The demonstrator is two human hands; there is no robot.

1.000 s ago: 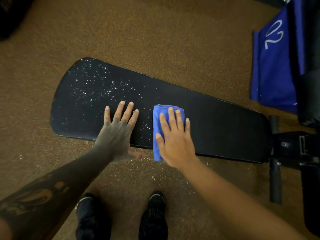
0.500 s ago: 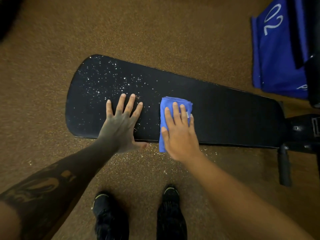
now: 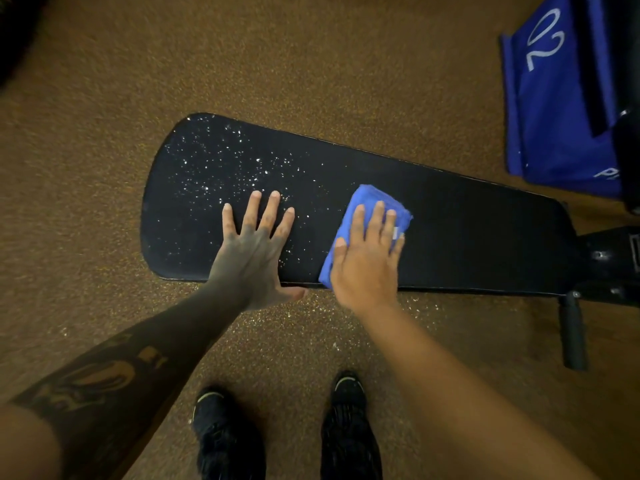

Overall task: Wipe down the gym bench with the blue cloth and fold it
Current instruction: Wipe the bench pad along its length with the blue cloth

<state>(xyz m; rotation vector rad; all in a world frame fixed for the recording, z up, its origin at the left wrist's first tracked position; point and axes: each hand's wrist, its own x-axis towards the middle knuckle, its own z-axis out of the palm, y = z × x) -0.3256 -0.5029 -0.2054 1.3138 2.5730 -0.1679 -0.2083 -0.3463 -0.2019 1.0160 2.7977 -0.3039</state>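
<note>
A long black gym bench pad [image 3: 467,230] lies across the view, wide end to the left. White specks cover its left part; its right part looks dark and plain. My right hand [image 3: 367,258] presses flat on a folded blue cloth [image 3: 372,199] at the pad's middle, near the front edge. The cloth shows beyond my fingertips and beside my thumb. My left hand [image 3: 252,251] lies flat on the speckled pad, fingers spread, a short way left of the cloth and holding nothing.
Brown speckled floor surrounds the bench, with white crumbs scattered below its front edge. My two black shoes [image 3: 287,431] stand near the bottom. The black bench frame and a handle [image 3: 573,330] sit at right. A blue panel marked 02 [image 3: 554,91] stands at the top right.
My right hand has slid the cloth a little to the right along the pad and turned it slightly. My left hand stays planted on the speckled part. The view has shifted.
</note>
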